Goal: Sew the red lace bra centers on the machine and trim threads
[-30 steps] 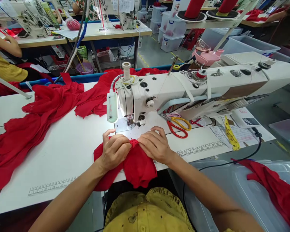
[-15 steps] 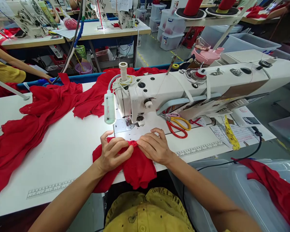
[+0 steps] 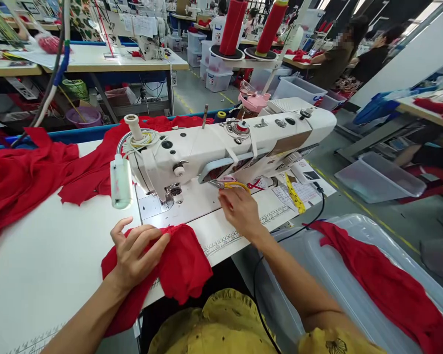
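Left hand [image 3: 138, 253] pinches red cloth [image 3: 186, 260], lower left of centre; right hand [image 3: 241, 211] is at scissors [image 3: 236, 184], mid-frame, grip unclear.

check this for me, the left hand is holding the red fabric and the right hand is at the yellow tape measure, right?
Not quite: the right hand is at the scissors, not the yellow tape measure, as the head view shows. The left hand is holding the red fabric, as you say.
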A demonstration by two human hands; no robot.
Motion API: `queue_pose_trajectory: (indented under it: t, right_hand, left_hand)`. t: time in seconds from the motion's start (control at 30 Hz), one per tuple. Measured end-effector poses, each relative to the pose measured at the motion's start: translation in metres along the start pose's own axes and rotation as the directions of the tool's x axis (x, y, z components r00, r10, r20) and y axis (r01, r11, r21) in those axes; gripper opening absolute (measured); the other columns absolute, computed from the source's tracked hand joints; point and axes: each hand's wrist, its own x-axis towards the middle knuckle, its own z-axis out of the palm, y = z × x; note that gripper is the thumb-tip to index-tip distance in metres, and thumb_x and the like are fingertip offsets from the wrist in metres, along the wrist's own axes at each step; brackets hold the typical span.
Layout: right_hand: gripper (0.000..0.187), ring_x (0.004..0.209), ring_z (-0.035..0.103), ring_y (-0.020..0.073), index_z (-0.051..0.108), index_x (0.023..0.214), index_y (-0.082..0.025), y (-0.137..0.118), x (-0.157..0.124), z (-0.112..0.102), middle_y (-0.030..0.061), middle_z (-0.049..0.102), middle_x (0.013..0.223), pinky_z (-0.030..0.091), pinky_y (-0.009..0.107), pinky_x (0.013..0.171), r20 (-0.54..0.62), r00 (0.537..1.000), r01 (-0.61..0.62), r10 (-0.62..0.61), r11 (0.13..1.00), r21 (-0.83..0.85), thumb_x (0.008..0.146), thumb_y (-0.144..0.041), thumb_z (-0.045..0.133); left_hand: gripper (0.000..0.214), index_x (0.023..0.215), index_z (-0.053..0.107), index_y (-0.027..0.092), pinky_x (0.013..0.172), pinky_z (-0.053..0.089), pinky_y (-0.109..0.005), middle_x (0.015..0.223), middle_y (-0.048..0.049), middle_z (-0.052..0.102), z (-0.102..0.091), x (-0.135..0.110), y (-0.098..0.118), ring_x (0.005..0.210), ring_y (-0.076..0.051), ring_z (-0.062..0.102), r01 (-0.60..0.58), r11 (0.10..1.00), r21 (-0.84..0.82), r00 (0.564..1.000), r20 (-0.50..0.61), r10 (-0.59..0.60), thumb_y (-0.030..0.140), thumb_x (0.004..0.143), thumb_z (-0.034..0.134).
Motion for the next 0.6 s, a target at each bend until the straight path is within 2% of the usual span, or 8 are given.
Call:
queue_pose_trajectory:
  t: [0.07, 0.17, 0.43, 0.6]
  right_hand:
    - [0.022, 0.096, 0.064, 0.022, 0.068, 0.104, -0.017, 0.017, 0.004, -0.004, 0.0091, 0.073, 0.103, 0.045, 0.031, 0.081, 0.09, 0.989, -0.103, 0.12, 0.979, -0.174, 0.101, -0.023, 0.047]
    - [0.024, 0.097, 0.062, 0.0229, 0.069, 0.108, -0.016, 0.028, 0.01, -0.009, 0.0102, 0.072, 0.104, 0.042, 0.03, 0.076, 0.181, 0.96, -0.15, 0.215, 0.937, -0.316, 0.1, -0.021, 0.046]
    - [0.031, 0.1, 0.06, 0.0256, 0.069, 0.109, -0.013, 0.024, 0.032, -0.005, 0.0148, 0.07, 0.103, 0.039, 0.03, 0.07, 0.284, 0.93, -0.108, 0.235, 0.91, -0.401, 0.098, -0.015, 0.041]
    - [0.038, 0.103, 0.063, 0.0292, 0.071, 0.111, -0.012, 0.021, 0.054, -0.001, 0.019, 0.071, 0.1, 0.043, 0.032, 0.073, 0.41, 0.881, -0.04, 0.237, 0.901, -0.433, 0.097, -0.011, 0.035]
  left_hand:
    - [0.026, 0.087, 0.068, 0.02, 0.106, 0.034, -0.054, 0.074, 0.0011, 0.068, 0.0, 0.001, 0.001, 0.074, -0.015, 0.064, -0.003, 1.0, 0.004, 1.0, 0.004, 0.003, -0.003, 0.077, 0.074]
    - [0.026, 0.088, 0.067, 0.02, 0.106, 0.035, -0.054, 0.074, 0.0014, 0.067, 0.001, 0.003, 0.001, 0.073, -0.015, 0.063, -0.006, 1.0, 0.007, 1.0, 0.005, 0.006, -0.003, 0.077, 0.074]
    - [0.024, 0.089, 0.066, 0.021, 0.105, 0.037, -0.052, 0.073, 0.0024, 0.067, 0.001, 0.005, 0.004, 0.072, -0.014, 0.063, 0.027, 0.999, 0.021, 0.999, 0.019, -0.027, 0.0, 0.08, 0.072]
    - [0.022, 0.085, 0.065, 0.021, 0.103, 0.037, -0.05, 0.07, 0.0022, 0.065, 0.001, 0.008, 0.005, 0.07, -0.014, 0.061, 0.036, 0.999, 0.018, 0.999, 0.015, -0.036, 0.0, 0.08, 0.072]
